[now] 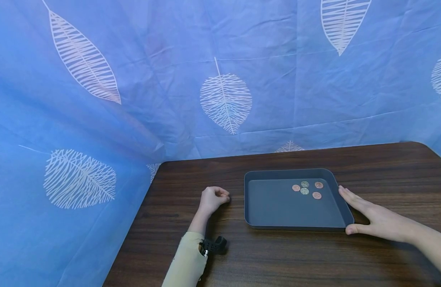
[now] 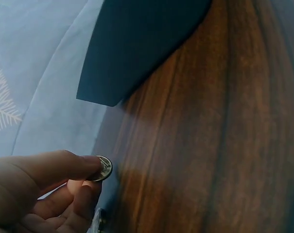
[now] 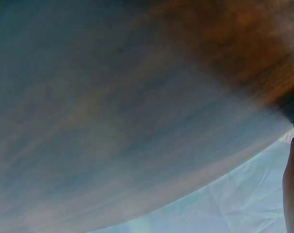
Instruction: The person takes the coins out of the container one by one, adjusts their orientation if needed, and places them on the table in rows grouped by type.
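Observation:
My left hand point(image 1: 214, 199) is low over the table, left of the grey tray point(image 1: 267, 203). Between thumb and fingers it pinches a silver-coloured coin point(image 2: 106, 168), plain in the left wrist view; the head view hides it. Just below that hand, something small and shiny point(image 2: 98, 221) shows partly, perhaps more coins. Inside the tray's right half lie several coins: two silver-coloured ones, such as this coin point(image 1: 304, 191), and three copper-coloured ones, such as this coin point(image 1: 316, 195). My right hand point(image 1: 376, 219) touches the tray's right wall with fingers extended and thumb at the near corner.
A dark wood-grain table point(image 1: 278, 255) carries the tray. Blue cloth with white leaf prints point(image 1: 170, 79) hangs behind the table and along its left side. A black strap point(image 1: 215, 244) sits at the left wrist.

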Available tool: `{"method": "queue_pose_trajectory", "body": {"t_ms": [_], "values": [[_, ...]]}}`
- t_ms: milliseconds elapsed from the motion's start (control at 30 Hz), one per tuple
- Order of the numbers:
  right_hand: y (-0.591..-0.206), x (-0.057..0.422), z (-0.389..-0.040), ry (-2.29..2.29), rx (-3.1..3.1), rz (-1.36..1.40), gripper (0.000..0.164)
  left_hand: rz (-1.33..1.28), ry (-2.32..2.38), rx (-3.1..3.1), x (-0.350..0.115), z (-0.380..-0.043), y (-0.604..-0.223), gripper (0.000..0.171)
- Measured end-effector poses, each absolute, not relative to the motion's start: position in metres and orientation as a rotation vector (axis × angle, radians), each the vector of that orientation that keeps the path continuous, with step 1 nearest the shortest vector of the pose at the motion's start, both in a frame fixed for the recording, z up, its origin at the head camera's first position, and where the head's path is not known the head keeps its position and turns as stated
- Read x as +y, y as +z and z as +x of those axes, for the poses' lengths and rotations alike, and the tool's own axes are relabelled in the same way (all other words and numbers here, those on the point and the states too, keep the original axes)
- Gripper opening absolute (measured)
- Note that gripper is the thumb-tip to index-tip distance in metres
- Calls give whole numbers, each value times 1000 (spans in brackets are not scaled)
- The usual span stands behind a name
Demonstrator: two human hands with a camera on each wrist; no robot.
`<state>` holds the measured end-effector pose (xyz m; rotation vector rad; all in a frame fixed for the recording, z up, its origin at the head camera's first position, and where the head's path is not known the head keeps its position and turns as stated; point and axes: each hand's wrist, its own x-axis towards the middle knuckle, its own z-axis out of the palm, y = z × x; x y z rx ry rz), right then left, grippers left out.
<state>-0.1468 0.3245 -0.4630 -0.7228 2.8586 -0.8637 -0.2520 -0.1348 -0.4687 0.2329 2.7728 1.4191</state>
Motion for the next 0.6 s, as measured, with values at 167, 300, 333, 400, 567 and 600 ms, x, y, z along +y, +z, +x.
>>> {"method": "queue_pose_trajectory", "body": {"t_ms": [167,300,333,400,567,600], "values": [[-463,324,-146,-860,2860,-713,102,313,1373,2806,-134,-252,-471,4],[-463,324,-146,-856,2864,-716,102,431,1343,2863,-133,-250,-470,6],[-463,324,-146,-855,2866,-717,102,450,1336,2871,-133,-250,-470,7],[-464,324,-145,-856,2867,-719,102,456,1322,2885,-131,-250,-470,9],[-464,324,-146,-861,2862,-718,102,344,1248,2900,-127,-251,-471,13],[-464,324,-146,-861,2861,-717,102,316,1225,2906,-127,-251,-471,13]]}}
